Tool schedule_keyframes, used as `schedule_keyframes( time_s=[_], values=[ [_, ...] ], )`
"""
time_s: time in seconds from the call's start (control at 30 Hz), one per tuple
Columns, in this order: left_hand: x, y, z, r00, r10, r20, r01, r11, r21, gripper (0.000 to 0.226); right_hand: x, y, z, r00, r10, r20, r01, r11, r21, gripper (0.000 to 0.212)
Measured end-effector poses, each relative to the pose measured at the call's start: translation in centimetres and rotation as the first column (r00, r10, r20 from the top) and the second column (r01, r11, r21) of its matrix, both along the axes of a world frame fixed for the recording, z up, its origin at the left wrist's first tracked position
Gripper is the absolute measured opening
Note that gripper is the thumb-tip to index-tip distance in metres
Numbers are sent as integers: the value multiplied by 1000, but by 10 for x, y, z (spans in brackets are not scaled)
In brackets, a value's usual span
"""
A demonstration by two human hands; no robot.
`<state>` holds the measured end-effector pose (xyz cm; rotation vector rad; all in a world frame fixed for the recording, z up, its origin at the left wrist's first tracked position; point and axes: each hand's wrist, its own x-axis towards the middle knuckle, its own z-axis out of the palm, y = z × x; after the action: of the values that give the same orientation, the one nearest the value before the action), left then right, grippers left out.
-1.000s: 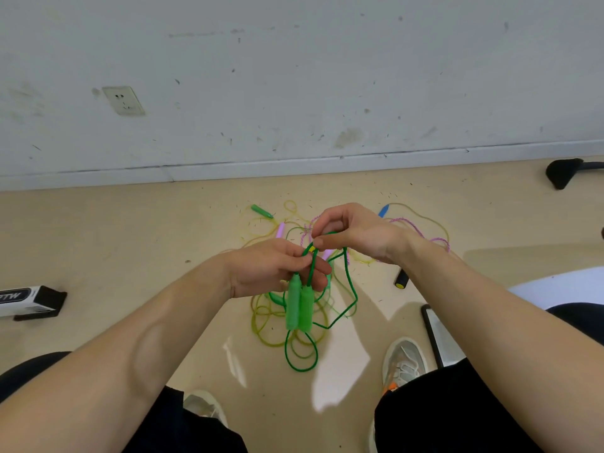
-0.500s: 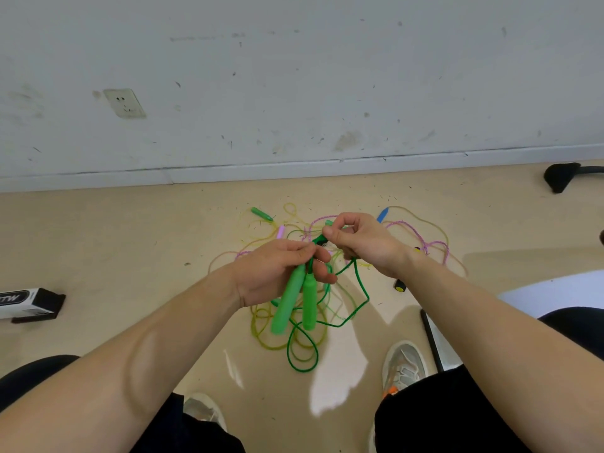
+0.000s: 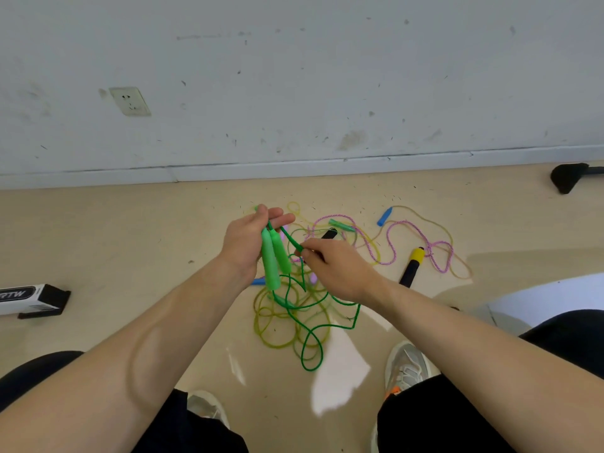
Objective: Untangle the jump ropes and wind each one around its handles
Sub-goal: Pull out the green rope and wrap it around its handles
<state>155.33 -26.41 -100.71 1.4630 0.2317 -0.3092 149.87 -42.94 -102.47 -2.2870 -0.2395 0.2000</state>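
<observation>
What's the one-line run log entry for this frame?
left hand: holds both green handles | right hand: pinches green rope | other ropes: tangled on floor

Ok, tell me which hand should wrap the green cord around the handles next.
Right. The right hand already pinches the green cord just off the handles, which the left hand grips together, so the left is likely best kept as the anchor.

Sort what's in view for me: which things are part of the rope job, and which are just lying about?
Job:
green handles, held in left hand
green rope, pinched by right hand
yellow rope
pink rope
blue handle
yellow-and-black handle

Lying about:
box
wall socket
black foot
</observation>
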Motion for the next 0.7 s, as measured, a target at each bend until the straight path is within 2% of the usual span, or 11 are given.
schedule_keyframes(
  time_s=[0.13,0.23,0.33,0.47,0.57,0.7],
  values=[
    [-8,-6,-2,993,-20,117,1,987,160,29,0,10,12,998,-51,-28,55,986,156,35],
    [-19,-15,2,995,-13,94,3,994,107,23,-2,13,18,998,-29,-47,36,987,157,47],
    [-26,-21,1,997,-39,73,32,996,84,21,-5,14,18,997,-5,-72,16,988,155,38],
    [-29,-24,1,995,-84,58,80,994,70,31,-8,16,16,999,-5,-32,10,990,144,31],
    [-25,-20,7,991,-134,28,134,991,-7,36,-5,11,18,998,-48,-27,52,981,189,29],
    [-21,-15,11,977,-173,122,171,985,28,39,-5,10,25,992,-72,-102,101,942,321,31]
  ],
)
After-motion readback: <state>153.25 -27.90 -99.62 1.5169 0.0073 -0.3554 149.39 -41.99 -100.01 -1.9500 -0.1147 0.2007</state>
